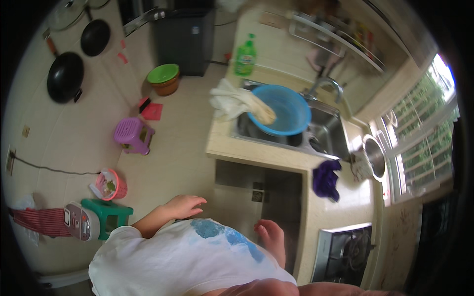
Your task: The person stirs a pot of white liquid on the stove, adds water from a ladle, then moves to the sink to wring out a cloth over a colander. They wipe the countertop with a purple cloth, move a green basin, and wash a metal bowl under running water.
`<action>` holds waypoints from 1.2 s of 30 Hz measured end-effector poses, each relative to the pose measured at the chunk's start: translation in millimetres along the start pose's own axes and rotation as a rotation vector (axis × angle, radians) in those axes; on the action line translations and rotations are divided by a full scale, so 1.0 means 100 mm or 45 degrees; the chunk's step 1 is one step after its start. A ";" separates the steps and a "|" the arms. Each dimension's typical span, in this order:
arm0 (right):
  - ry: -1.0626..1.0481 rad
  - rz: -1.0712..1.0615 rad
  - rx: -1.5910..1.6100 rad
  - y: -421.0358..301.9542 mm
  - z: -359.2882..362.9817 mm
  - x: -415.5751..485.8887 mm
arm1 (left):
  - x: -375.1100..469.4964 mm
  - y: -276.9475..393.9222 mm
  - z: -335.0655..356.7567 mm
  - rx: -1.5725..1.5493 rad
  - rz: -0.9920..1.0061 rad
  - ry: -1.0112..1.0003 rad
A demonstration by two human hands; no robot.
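Note:
My left hand (185, 206) hangs in front of my white shirt over the floor, holding nothing, with thumb and fingers apart. On the other side, my right hand (272, 233) is low by the counter's inner edge, empty, its fingers loosely bent. Farther ahead, a blue plastic basin (292, 111) rests over the left bowl of a stainless steel double sink (327, 127). A pale, bunched cloth (231, 100) reaches from the counter over the basin's rim. Beside the sink stands a green pump bottle (245, 57). A dark purple cloth (326, 180) lies on the counter, ahead of my right hand.
The L-shaped counter (255, 155) carries a gas hob (346, 255) at right. A faucet (326, 87) arches behind the sink. Leftward on the floor are a purple stool (133, 135), a pink waste bin (120, 187) and a green stool (118, 212) beside a rice cooker (83, 222).

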State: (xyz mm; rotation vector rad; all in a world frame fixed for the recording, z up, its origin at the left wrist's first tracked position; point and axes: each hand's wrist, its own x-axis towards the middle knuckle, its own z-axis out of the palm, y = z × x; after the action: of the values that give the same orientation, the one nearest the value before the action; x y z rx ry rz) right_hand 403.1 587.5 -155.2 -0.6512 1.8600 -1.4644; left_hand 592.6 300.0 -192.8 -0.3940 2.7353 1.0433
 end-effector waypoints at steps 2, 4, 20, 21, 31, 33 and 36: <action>-0.104 0.040 0.001 -0.20 0.64 0.38 | -0.30 -0.59 -0.31 -0.085 -0.072 0.117; -0.130 0.190 -0.070 -0.37 1.33 0.76 | -0.55 -1.17 -0.64 -0.029 -0.117 0.276; -1.028 0.094 -0.609 -1.12 3.80 3.36 | -0.78 -3.27 -2.26 -0.161 -0.309 0.793; -1.080 0.136 -0.630 -1.13 3.90 3.61 | -0.69 -3.40 -2.36 -0.163 -0.312 0.827; -0.920 -0.152 -0.582 -1.66 4.44 6.07 | 0.21 -4.51 -3.91 -0.205 -0.667 0.744; -0.888 -0.334 -0.628 -1.77 4.48 6.48 | 0.47 -4.73 -4.21 -0.200 -0.694 0.750; -0.884 -0.350 -0.619 -1.91 4.57 7.10 | 0.90 -5.06 -4.57 -0.299 -0.643 0.810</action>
State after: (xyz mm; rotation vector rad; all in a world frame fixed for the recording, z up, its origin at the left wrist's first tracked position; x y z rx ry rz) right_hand 285.8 -270.0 -176.7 -1.4803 1.5861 -0.7552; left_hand 628.7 -386.6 -196.2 -1.5971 2.7314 1.2402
